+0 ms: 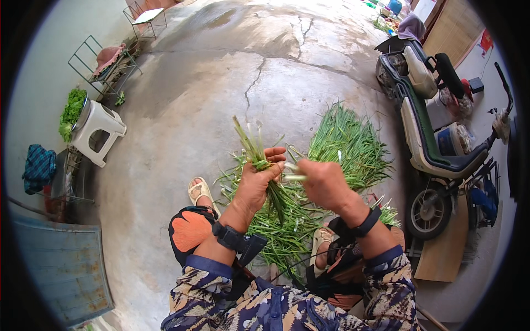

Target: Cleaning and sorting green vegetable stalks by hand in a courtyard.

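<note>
My left hand (258, 178) is closed around a small bunch of garlic chives (248, 138). Their pale stem ends stick up above the fist and the green leaves hang below it. Just to the right, my right hand (325, 180) pinches a few whitish stalks (295, 177) whose other ends reach the left fingers; this hand is blurred. Beneath both hands a loose, tangled heap of chives (290, 240) covers the floor between my feet. Beyond my right hand lies a larger pile of chives (348, 145), its leaves mostly aligned.
More pale stems (389, 213) show beside my right knee. An electric scooter (430, 120) stands along the right wall. At left are a white plastic stool (97, 132) bearing a bowl of leafy greens (74, 109), a metal-framed chair (105, 66) and a rusty blue metal panel (62, 269). Cracked concrete floor (186, 103) stretches ahead.
</note>
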{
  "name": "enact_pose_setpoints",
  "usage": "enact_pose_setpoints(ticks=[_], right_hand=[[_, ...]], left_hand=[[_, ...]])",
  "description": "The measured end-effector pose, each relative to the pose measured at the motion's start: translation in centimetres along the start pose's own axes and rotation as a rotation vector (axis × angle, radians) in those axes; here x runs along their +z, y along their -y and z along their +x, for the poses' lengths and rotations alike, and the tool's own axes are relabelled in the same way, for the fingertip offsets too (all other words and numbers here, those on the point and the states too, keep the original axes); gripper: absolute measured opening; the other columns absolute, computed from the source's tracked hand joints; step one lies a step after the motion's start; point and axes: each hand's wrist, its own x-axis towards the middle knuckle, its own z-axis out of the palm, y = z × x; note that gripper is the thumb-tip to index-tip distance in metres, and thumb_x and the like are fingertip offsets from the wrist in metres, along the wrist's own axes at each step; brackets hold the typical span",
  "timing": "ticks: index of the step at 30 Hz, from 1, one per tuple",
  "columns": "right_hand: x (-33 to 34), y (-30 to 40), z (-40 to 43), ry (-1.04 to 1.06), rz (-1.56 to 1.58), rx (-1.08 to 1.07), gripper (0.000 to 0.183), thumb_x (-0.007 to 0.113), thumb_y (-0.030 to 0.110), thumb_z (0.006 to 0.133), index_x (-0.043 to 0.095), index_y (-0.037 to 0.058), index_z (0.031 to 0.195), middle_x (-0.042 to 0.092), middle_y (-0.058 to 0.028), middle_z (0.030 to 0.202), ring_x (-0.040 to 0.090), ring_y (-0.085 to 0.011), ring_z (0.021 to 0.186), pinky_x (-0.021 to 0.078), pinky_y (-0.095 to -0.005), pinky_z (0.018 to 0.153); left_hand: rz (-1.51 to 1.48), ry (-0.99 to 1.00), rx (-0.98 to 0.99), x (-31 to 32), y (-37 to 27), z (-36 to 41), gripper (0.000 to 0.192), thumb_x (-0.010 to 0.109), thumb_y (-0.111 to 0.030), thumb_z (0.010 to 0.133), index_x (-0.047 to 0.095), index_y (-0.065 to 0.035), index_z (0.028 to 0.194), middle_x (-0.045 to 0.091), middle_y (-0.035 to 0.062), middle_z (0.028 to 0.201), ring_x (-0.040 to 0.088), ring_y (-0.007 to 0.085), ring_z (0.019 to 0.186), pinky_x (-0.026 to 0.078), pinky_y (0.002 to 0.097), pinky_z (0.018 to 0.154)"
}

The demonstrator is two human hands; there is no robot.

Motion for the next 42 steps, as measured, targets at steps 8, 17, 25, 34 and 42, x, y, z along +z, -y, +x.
enact_pose_setpoints(ticks=[8,17,25,34,42], right_hand=[[-1.8,0.6,1.8,-0.051,0.707,0.290,0.019,0.066,0.013,0.082,0.067,-0.0022,0.094,0.067,-0.0113,0.073,0.062,-0.0139,0.060,0.0499,-0.0260,0.055],[-4.1,-1.4,1.4,-0.224,1.056,0.684,0.017,0.060,0.015,0.089,0.064,0.0001,0.080,0.060,-0.0002,0.062,0.049,-0.0036,0.049,0.0330,-0.0170,0.042],[-8.7,-5.2,-0.5,-0.494,1.151,0.642,0.016,0.060,0.015,0.090,0.060,0.0008,0.084,0.061,-0.0051,0.070,0.048,-0.0044,0.051,0.0281,-0.0164,0.039],[-6.5,-2.0,1.1,-0.263,0.995,0.585,0.018,0.058,0.015,0.089,0.063,0.0006,0.079,0.052,0.0014,0.059,0.044,-0.0035,0.050,0.0307,-0.0181,0.043],[-3.8,-1.3,2.1,-0.371,0.910,0.630,0.017,0.059,0.013,0.088,0.066,0.0034,0.076,0.055,0.0015,0.061,0.045,-0.0038,0.052,0.0337,-0.0197,0.044]], left_hand=[[-0.141,0.452,-0.240,0.2,-0.1,-1.0,0.057,0.065,0.008,0.077,0.046,-0.0062,0.129,0.057,0.0055,0.113,0.054,0.0182,0.110,0.047,0.0292,0.085],[-0.177,0.177,-0.154,-0.4,-1.5,-0.6,0.021,0.060,-0.015,0.090,0.059,0.0002,0.105,0.065,0.0109,0.097,0.064,0.0213,0.086,0.053,0.0311,0.077],[0.249,-0.564,0.211,-5.2,-2.9,0.6,0.013,0.065,-0.011,0.087,0.065,0.0001,0.093,0.062,0.0030,0.073,0.055,0.0104,0.063,0.044,0.0232,0.057],[0.460,0.149,0.094,0.4,-4.1,-1.7,0.026,0.063,-0.017,0.088,0.065,-0.0024,0.110,0.069,0.0070,0.097,0.060,0.0115,0.086,0.048,0.0251,0.076],[0.386,0.261,-0.087,1.3,-2.1,-1.1,0.023,0.063,-0.020,0.088,0.067,0.0009,0.098,0.064,0.0013,0.078,0.056,0.0077,0.067,0.046,0.0243,0.066]])
